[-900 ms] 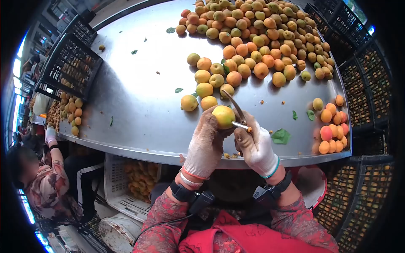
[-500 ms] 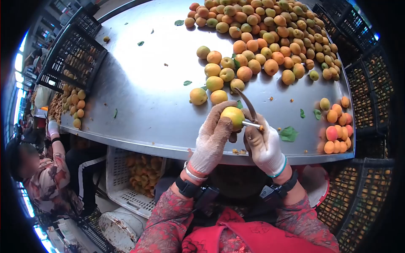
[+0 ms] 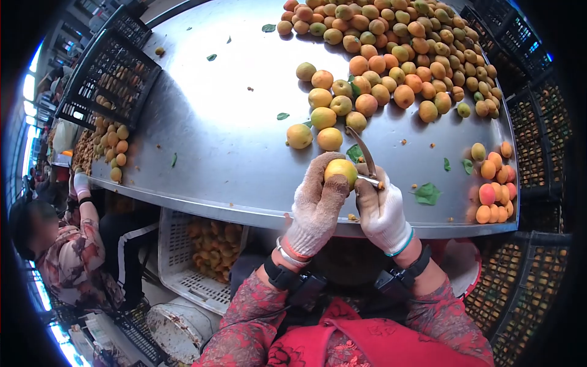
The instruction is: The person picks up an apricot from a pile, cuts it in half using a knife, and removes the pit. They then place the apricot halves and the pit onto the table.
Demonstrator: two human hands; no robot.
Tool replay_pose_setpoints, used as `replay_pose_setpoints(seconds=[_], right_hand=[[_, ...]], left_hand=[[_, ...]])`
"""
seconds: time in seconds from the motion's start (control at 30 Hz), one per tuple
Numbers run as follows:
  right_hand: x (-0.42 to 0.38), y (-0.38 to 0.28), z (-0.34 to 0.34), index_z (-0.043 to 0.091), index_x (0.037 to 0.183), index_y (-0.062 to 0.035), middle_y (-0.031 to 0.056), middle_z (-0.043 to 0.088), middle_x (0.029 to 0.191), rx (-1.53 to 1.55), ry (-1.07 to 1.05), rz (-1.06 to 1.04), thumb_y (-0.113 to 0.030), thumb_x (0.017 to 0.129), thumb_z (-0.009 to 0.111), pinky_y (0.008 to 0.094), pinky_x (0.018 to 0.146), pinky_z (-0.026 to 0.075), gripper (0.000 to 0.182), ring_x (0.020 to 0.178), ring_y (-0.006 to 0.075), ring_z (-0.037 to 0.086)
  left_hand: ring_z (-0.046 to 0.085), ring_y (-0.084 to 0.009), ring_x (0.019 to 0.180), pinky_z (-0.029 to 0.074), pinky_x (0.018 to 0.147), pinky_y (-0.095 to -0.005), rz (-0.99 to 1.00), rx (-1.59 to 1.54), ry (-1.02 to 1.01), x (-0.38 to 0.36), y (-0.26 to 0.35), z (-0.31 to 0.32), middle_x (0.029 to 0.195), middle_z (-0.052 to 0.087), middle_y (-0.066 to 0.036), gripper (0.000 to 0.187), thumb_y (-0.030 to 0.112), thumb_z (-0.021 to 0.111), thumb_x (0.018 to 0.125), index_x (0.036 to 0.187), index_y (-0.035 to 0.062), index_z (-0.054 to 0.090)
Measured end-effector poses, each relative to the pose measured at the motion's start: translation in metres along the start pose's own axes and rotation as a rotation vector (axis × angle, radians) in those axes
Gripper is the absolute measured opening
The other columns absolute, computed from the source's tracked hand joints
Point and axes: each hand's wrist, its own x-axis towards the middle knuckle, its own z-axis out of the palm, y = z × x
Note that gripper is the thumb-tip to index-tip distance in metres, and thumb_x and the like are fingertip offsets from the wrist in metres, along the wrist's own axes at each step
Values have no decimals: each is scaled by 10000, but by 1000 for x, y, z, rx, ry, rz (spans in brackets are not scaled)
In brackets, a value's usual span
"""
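Note:
My left hand (image 3: pixel 318 205), in a soiled white work glove, has its fingers wrapped round a yellow-green apricot (image 3: pixel 340 170). Close beside it, my gloved right hand (image 3: pixel 384 215) grips a curved knife (image 3: pixel 363 148), its blade rising up and to the left. A slim silver metal rod (image 3: pixel 369 181) also sticks out of the right-hand grip, its end right at the apricot's side. Fingers hide the knife's handle. Just beyond the hands, loose apricots (image 3: pixel 330 139) lie on the metal table (image 3: pixel 226 177).
A large heap of apricots (image 3: pixel 422 49) covers the far right, and a smaller group (image 3: pixel 494 196) sits at the right corner. Leaves (image 3: pixel 427 194) are scattered about. Black crates (image 3: pixel 110 79) stand left; a white crate (image 3: pixel 177 269) with fruit is below. Another person (image 3: pixel 73 257) works at left.
The view has shifted slightly, so the table and fruit appear a little lower and further right. Both hands keep their grips, with the rod still at the apricot.

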Motion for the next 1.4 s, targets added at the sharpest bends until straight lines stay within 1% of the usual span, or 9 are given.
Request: replay_pose_setpoints(seconds=[0.23,0.4,0.6,0.73,0.87,0.97,1.17,1.23,1.4], right_hand=[[0,-1,6,524,972,23,37,519,606,214,-52,183,-224,1023,531,279,519,428,251,518,128,505],[8,-18,-11,520,908,-28,-58,338,494,881,-332,777,-473,1049,381,271,409,315,487,341,81,305],[2,-27,-13,528,951,-19,-65,282,452,1296,-464,669,-623,996,360,303,395,296,628,319,92,320],[5,-22,-20,517,974,2,-16,418,511,493,-134,471,-619,969,459,236,394,318,624,372,84,384],[-1,-12,-10,554,1058,47,142,599,652,42,-161,146,-201,967,619,324,549,475,272,579,222,634],[-1,-16,-7,549,1084,49,169,633,688,-74,-157,35,-185,960,626,346,579,500,276,636,288,682],[-2,-14,-2,523,1009,50,106,523,657,-18,-117,45,-201,984,583,293,564,445,260,584,149,493],[0,-17,-4,540,1060,27,207,629,707,-32,-129,76,-171,950,635,382,569,512,245,678,400,671],[-4,-9,-1,540,1030,16,210,621,690,-154,-176,2,-178,939,649,403,551,506,240,669,411,663]], left_hand=[[535,-88,855,482,743,-244,54,95,17,1,-5,-10,998,569,-36,405,336,555,1009,1272,33,500],[555,-119,844,494,757,-279,170,303,-11,4,2,-17,984,594,-57,424,336,563,1005,1270,11,501],[606,-182,875,498,785,-298,-111,-654,-15,10,1,-6,954,609,-92,470,404,491,1027,1318,35,485],[628,-253,1014,495,908,-384,-152,-870,-121,15,-13,-18,1116,631,-147,496,406,464,1032,1340,17,456],[600,-285,1119,458,1000,-431,-164,-918,-96,12,-11,-13,1219,604,-171,532,426,453,1032,1370,16,432],[566,-298,1190,429,1044,-447,-140,-887,-89,11,-10,-9,1288,559,-179,548,429,448,1032,1403,29,401],[532,-311,1222,414,1056,-466,-139,-864,-162,13,-8,-14,1306,548,-184,615,492,431,1015,1434,45,371],[524,-310,1212,418,1044,-481,-165,-799,-152,12,-4,-13,1292,555,-173,666,551,430,995,1445,65,364],[543,-320,1225,418,1058,-431,-154,-917,-166,10,-5,-14,1298,562,-216,595,469,410,1032,1415,15,374]])
